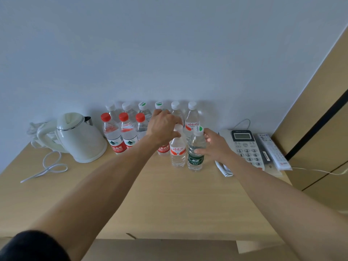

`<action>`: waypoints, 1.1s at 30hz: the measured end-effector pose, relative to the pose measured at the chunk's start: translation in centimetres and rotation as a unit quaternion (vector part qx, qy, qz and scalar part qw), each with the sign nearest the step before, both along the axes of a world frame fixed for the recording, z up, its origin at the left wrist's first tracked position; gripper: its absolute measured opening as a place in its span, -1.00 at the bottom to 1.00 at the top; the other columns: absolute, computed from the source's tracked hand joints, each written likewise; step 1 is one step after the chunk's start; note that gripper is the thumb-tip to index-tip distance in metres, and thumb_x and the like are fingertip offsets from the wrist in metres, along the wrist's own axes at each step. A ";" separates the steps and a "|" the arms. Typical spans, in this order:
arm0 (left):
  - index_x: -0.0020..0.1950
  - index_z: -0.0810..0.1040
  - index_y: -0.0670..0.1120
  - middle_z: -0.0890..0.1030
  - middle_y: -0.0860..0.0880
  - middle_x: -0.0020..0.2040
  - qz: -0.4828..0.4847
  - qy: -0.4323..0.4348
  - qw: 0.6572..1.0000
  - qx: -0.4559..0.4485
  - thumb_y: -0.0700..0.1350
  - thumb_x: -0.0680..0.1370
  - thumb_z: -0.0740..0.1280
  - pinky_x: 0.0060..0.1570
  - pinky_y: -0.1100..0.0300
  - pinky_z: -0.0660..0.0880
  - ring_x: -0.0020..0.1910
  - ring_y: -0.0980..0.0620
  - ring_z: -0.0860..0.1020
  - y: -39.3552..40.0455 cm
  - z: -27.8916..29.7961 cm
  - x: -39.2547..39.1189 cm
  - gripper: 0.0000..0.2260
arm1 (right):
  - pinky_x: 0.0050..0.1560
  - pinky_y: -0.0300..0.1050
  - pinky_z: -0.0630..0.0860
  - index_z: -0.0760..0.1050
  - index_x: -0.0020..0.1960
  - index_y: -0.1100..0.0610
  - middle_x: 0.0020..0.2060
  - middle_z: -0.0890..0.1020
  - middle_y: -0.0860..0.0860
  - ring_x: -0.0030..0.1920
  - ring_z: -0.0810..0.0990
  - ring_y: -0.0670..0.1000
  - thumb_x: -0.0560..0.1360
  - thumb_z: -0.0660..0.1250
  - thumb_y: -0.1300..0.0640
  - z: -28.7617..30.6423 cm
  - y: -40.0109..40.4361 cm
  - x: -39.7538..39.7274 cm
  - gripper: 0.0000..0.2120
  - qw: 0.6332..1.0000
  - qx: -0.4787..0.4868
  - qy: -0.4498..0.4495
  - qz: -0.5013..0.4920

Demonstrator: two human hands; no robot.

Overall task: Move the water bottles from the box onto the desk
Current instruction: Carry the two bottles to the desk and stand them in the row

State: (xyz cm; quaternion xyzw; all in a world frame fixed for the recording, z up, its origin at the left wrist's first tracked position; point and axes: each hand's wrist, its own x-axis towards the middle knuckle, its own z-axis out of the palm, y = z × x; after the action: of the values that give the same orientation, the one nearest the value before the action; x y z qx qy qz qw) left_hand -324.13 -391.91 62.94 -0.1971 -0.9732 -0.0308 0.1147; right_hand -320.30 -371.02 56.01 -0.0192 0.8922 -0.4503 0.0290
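The left hand (162, 127) is coming down from above on a bottle with a white cap and a red and white label (177, 151). Its fingers are curling around the top of that bottle. The right hand (214, 146) is holding a bottle with a green label (195, 149) from the side, at the 3 o'clock side of it. Its thumb and fingers are wrapping around the middle of the bottle. Both bottles look like they are standing on the desk (160, 194), just beside each other.

Many bottles are already standing on the desk. Red-capped bottles (113, 134) are lined up at 9 o'clock from the hands, next to a white kettle (81, 138). More white-capped bottles (192, 115) are standing in a row at 12 o'clock, near the wall.

At 6 o'clock, at the bottom edge of the view, a bit of brown cardboard box (169, 249) is showing. I cannot see inside it, so I cannot tell if more bottles are left. I think most of the job is done, and these two are just being set down.

A phone (244, 146) is lying at 3 o'clock.
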 end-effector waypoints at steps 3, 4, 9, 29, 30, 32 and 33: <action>0.24 0.63 0.12 0.66 -0.02 0.13 0.006 0.001 1.000 -0.006 0.15 0.45 0.51 0.41 0.04 0.18 0.27 0.00 0.49 0.4 0.2 -1.0 -0.62 | 0.09 -0.10 0.45 0.43 0.25 -0.06 0.04 0.57 -0.15 0.07 0.56 -0.05 0.27 0.62 0.10 -0.1 0.0 0.1 -0.37 1.000 0.004 0.008 -0.002; 0.24 0.63 0.12 0.65 -0.03 0.15 0.007 0.001 1.000 -0.007 0.15 0.45 0.51 0.44 0.03 0.16 0.30 0.00 0.48 0.6 0.2 -1.3 -0.62 | 0.08 -0.11 0.45 0.43 0.25 -0.08 0.02 0.57 -0.17 0.05 0.56 -0.08 0.27 0.62 0.08 -0.1 0.0 0.2 -0.37 1.000 0.003 0.009 -0.004; 0.28 0.62 0.10 0.58 -0.08 0.29 0.022 -0.009 0.999 -0.027 0.13 0.47 0.50 0.51 -0.02 0.05 0.41 -0.02 0.40 1.2 0.6 -3.0 -0.61 | -0.10 -0.37 0.33 0.41 0.18 -0.16 -0.06 0.51 -0.31 -0.03 0.47 -0.34 0.29 0.62 0.06 0.1 -0.1 0.5 -0.42 0.999 -0.004 0.029 -0.018; 0.33 0.58 0.11 0.61 -0.02 0.26 0.029 -0.050 0.998 -0.029 0.11 0.51 0.48 0.51 -0.09 0.02 0.43 -0.01 0.36 0.5 1.1 -4.7 -0.60 | 0.08 -0.08 0.48 0.45 0.28 0.05 0.10 0.63 -0.02 0.08 0.56 0.00 0.33 0.59 0.19 1.1 -1.3 -4.3 -0.43 0.995 0.028 0.072 -0.069; 0.34 0.58 0.12 0.60 -0.03 0.27 0.030 -0.052 0.998 -0.030 0.11 0.51 0.47 0.51 -0.09 0.01 0.44 0.00 0.35 0.5 1.0 -4.8 -0.60 | 0.02 -0.12 0.43 0.44 0.26 0.06 0.06 0.61 -0.05 0.04 0.54 -0.02 0.34 0.59 0.19 1.0 -1.4 -4.6 -0.44 0.994 0.028 0.075 -0.068; 0.33 0.58 0.12 0.59 -0.03 0.27 0.033 -0.053 0.998 -0.032 0.11 0.51 0.48 0.51 -0.10 0.00 0.44 0.00 0.35 0.5 1.0 -4.9 -0.60 | -0.02 -0.18 0.37 0.44 0.25 0.07 0.01 0.58 -0.07 0.01 0.51 -0.03 0.34 0.59 0.20 1.0 -1.6 -4.9 -0.45 0.994 0.032 0.079 -0.064; 0.34 0.57 0.12 0.59 -0.04 0.27 0.034 -0.052 0.998 -0.032 0.11 0.51 0.47 0.51 -0.10 0.01 0.44 0.00 0.35 0.6 0.9 -4.9 -0.60 | -0.01 -0.16 0.38 0.44 0.25 0.08 0.03 0.58 -0.05 0.03 0.52 -0.02 0.35 0.58 0.20 1.0 -1.8 -5.1 -0.46 0.994 0.034 0.080 -0.063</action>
State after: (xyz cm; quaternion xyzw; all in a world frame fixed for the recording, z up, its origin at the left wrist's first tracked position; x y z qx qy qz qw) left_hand -329.03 -391.32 63.84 -0.1660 -0.9844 -0.0058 0.0582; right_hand -325.38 -372.78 57.02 0.0024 0.9059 -0.4177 -0.0702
